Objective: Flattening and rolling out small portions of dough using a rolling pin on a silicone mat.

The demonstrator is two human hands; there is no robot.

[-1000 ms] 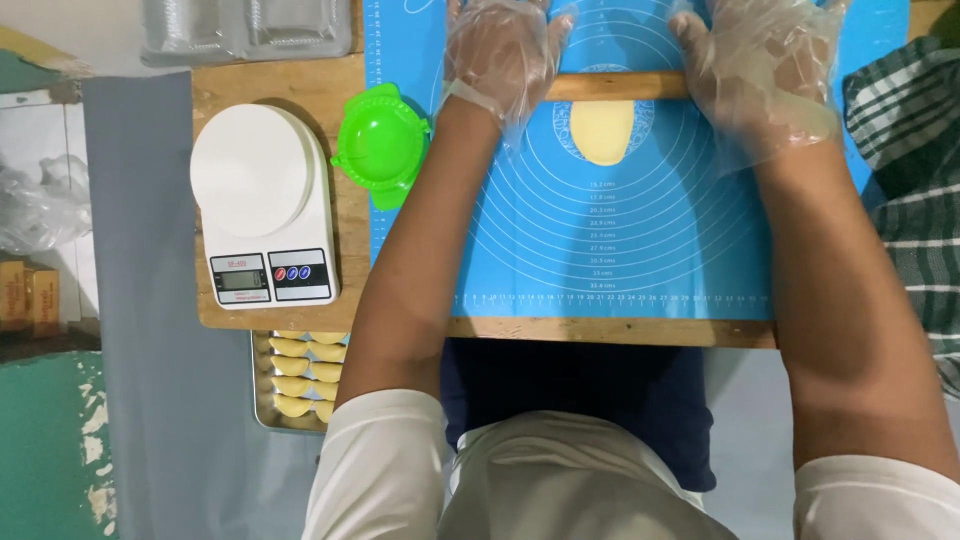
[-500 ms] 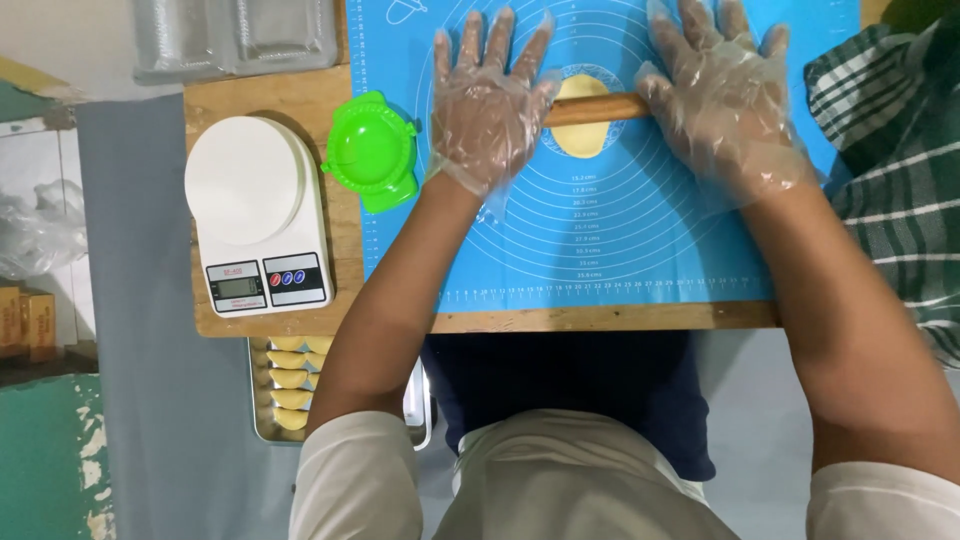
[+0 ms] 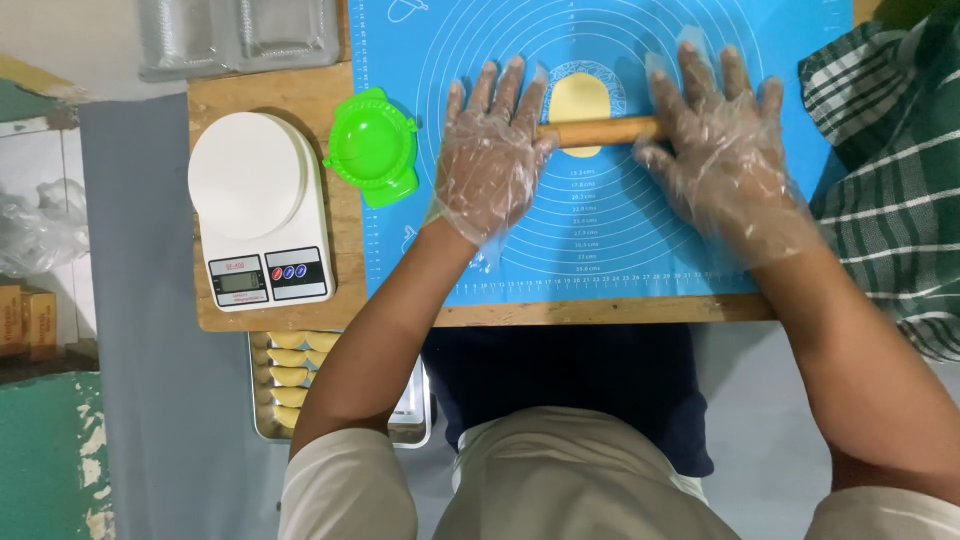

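a white kitchen scale (image 3: pixel 262 222) on the wooden board left of the blue mat bears a small grey screen (image 3: pixel 235 281). clear plastic packaging (image 3: pixel 235 35) lies above it. yellow-brown boxes (image 3: pixel 25 320) stand far left.

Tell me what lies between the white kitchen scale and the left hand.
In the head view, a round green plastic dumpling press sits between the white kitchen scale and the gloved left hand, straddling the blue silicone mat's edge.
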